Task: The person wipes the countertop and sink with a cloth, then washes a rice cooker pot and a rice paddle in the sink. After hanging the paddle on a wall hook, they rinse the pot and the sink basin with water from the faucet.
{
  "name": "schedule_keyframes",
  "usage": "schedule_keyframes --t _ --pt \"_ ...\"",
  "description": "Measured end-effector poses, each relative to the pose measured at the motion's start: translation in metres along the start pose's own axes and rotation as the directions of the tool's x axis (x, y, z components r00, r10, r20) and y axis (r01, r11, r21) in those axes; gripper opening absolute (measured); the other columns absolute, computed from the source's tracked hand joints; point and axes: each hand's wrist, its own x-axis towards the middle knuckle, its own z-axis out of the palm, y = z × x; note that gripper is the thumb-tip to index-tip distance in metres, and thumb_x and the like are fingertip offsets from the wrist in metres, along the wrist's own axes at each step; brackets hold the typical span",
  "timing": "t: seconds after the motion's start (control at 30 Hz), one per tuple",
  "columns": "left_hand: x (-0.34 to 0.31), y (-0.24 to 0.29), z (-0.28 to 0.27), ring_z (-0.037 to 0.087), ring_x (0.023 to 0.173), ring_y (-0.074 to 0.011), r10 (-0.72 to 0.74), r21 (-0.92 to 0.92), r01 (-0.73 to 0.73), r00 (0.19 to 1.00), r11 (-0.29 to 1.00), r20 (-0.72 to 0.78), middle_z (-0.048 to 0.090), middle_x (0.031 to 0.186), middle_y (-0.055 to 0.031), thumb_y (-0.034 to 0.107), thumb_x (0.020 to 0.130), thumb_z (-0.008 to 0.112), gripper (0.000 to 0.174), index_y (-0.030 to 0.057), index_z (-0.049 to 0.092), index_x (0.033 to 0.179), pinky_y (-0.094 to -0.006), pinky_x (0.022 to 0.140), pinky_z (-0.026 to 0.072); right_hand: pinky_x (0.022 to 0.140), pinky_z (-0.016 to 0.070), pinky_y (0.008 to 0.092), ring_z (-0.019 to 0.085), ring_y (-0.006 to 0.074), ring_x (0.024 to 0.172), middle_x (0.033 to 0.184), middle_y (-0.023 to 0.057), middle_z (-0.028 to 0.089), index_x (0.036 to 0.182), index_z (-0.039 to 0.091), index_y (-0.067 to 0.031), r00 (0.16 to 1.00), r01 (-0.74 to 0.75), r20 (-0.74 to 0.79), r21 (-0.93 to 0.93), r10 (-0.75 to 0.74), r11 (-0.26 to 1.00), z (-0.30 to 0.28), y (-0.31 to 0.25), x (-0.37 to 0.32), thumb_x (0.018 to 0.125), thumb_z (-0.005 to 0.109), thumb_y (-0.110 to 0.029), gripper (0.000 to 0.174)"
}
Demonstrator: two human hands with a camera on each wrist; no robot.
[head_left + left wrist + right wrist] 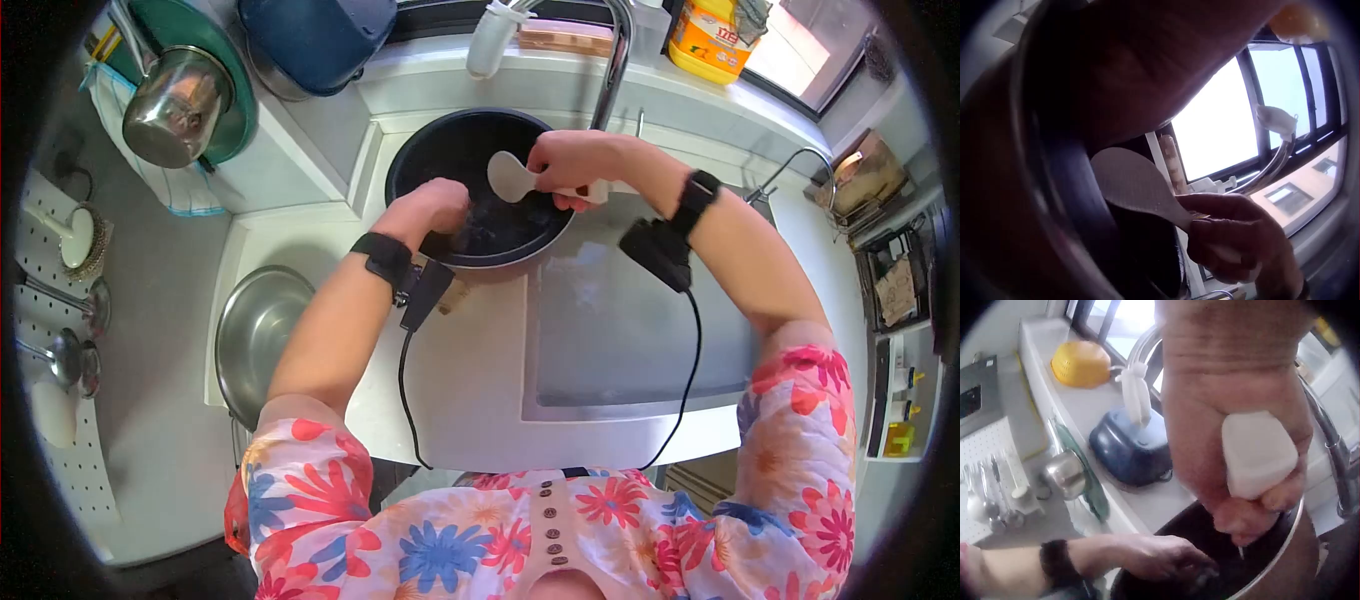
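A large dark round pot [477, 140] stands on the white counter at the sink. My right hand [580, 165] grips a white rice paddle [510, 177] by its handle over the pot, blade pointing left. In the left wrist view the right hand [1235, 234] curls round the paddle's handle [1180, 219]. The handle's thick end [1257, 453] sticks out of the fist in the right wrist view. My left hand [438, 207] reaches down inside the pot, its fingertips blurred and partly hidden; I cannot tell whether they hold anything.
Behind the pot rises a faucet [615, 60]. A grey sink cover [640, 330] lies to the right, and a steel basin [262, 340] stands at left. A blue container [315, 40] and a steel saucepan [178, 105] are at the upper left. A yellow bottle [705, 45] sits on the sill.
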Motion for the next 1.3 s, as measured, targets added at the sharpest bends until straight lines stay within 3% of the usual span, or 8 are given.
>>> schedule_keyframes --t 0.17,0.33,0.57,0.8,0.9,0.97,1.13,1.3 --pt "0.0 0.0 -0.014 0.062 0.072 -0.0213 0.021 -0.38 -0.009 0.999 0.925 0.025 0.064 0.08 -0.0127 0.014 0.076 0.058 0.022 0.0055 0.065 0.095 -0.0332 0.064 0.0491 0.043 0.0469 0.0318 0.057 0.0172 0.048 0.053 0.0078 0.058 0.06 0.06 -0.0014 0.988 0.146 0.11 -0.512 -0.104 0.846 0.009 -0.004 0.034 0.073 0.05 -0.008 0.017" --pt "-0.016 0.008 -0.008 0.059 0.082 -0.0135 -0.104 -0.921 -0.172 0.97 0.35 -0.221 0.064 0.089 -0.0072 0.011 0.078 0.057 0.032 0.0057 0.059 0.11 -0.0264 0.076 0.0455 0.04 0.0437 0.0266 0.053 0.0127 0.046 0.061 0.0053 0.055 0.095 0.059 0.0003 0.994 0.057 0.07 0.344 -0.086 0.937 0.012 0.011 0.026 0.08 0.051 -0.009 0.019" --pt "-0.004 0.0 -0.009 0.061 0.082 -0.0253 -0.093 -0.54 -0.14 0.919 0.83 -0.383 0.063 0.091 -0.0174 0.013 0.074 0.058 0.03 0.0018 0.06 0.101 -0.0321 0.076 0.0462 0.038 0.0391 0.0238 0.049 0.0111 0.043 0.061 0.0051 0.052 0.119 0.051 -0.0004 0.996 0.083 -0.029 0.622 -0.082 0.778 0.027 0.0 -0.016 0.083 0.049 -0.007 0.037" --pt "-0.001 0.006 -0.005 0.059 0.089 -0.0356 -0.092 -0.144 0.071 0.986 0.987 -0.141 0.061 0.092 -0.0219 0.014 0.075 0.056 0.021 -0.0001 0.065 0.087 -0.0397 0.076 0.0486 0.041 0.0447 0.0283 0.055 0.0161 0.043 0.057 0.0074 0.055 0.119 0.052 -0.005 1.0 0.011 0.012 -0.026 -0.01 1.0 0.003 -0.005 -0.006 0.077 0.048 -0.002 0.042" --pt "-0.002 -0.001 -0.01 0.062 0.079 -0.0307 -0.041 -0.092 0.038 0.999 0.995 -0.034 0.063 0.083 -0.0198 0.011 0.072 0.057 0.019 0.0018 0.065 0.087 -0.0353 0.071 0.0487 0.052 0.0511 0.0325 0.064 0.0226 0.059 0.068 0.0112 0.063 0.115 0.056 -0.0077 0.991 -0.131 -0.042 -0.381 0.125 0.915 0.007 -0.024 0.01 0.075 0.051 -0.003 0.041" --pt "-0.004 -0.004 -0.015 0.061 0.074 -0.0186 -0.163 -0.504 0.037 0.964 0.863 -0.208 0.064 0.08 -0.013 0.012 0.076 0.057 0.021 0.003 0.064 0.094 -0.0308 0.068 0.0484 0.068 0.0509 0.0341 0.064 0.0237 0.08 0.085 0.0076 0.066 0.111 0.061 -0.0158 0.988 0.052 -0.035 -0.833 -0.147 0.551 0.021 -0.026 0.023 0.074 0.054 -0.007 0.039" --pt "-0.009 -0.006 -0.003 0.054 0.086 -0.0092 0.172 -0.893 -0.269 0.96 0.36 -0.22 0.063 0.094 -0.0038 0.011 0.083 0.054 0.029 0.0014 0.056 0.111 -0.0234 0.077 0.0429 0.08 0.0484 0.0372 0.06 0.0231 0.099 0.105 0.0052 0.063 0.107 0.063 -0.0178 0.958 0.116 -0.111 -0.694 -0.264 0.711 0.028 -0.026 0.021 0.074 0.056 -0.01 0.035" --pt "-0.005 -0.014 -0.005 0.058 0.083 -0.0166 0.057 -0.556 -0.066 0.998 0.828 -0.033 0.064 0.089 -0.0091 0.005 0.076 0.054 0.027 0.0017 0.06 0.103 -0.0288 0.075 0.044 0.082 0.0459 0.0339 0.057 0.0224 0.101 0.104 0.0034 0.063 0.112 0.061 -0.0282 0.931 0.106 -0.216 -0.613 -0.295 0.783 0.015 -0.008 -0.007 0.071 0.056 -0.009 0.045"
